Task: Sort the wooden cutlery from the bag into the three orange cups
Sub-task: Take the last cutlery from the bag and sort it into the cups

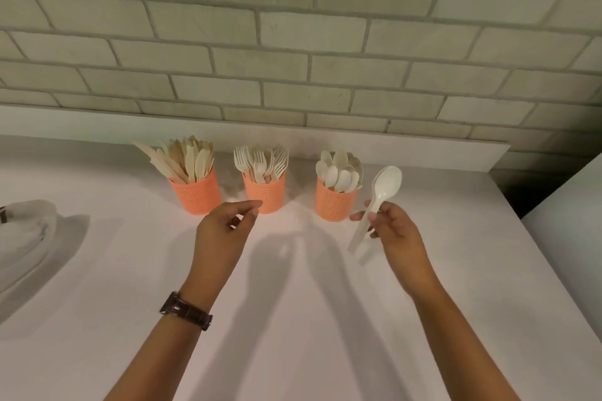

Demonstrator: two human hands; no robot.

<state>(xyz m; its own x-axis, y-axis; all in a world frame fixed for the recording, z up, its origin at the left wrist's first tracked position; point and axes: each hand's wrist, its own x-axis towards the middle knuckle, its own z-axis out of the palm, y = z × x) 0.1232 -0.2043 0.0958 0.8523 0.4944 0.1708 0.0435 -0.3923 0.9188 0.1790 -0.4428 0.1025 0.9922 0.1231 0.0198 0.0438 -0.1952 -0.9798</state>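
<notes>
Three orange perforated cups stand in a row near the wall. The left cup (197, 197) holds wooden knives, the middle cup (265, 197) forks, the right cup (334, 203) spoons. My right hand (395, 226) grips a pale spoon (381, 197) by its handle, bowl up, just right of the spoon cup; it may be more than one spoon stacked. My left hand (224, 228) hovers in front of the fork cup, fingers loosely curled, nothing in it. The bag (24, 231), whitish and crumpled, lies at the far left.
The white counter (293, 303) ends at a brick wall behind the cups and at an edge on the right, with a dark gap (521, 192) beyond it. A watch sits on my left wrist.
</notes>
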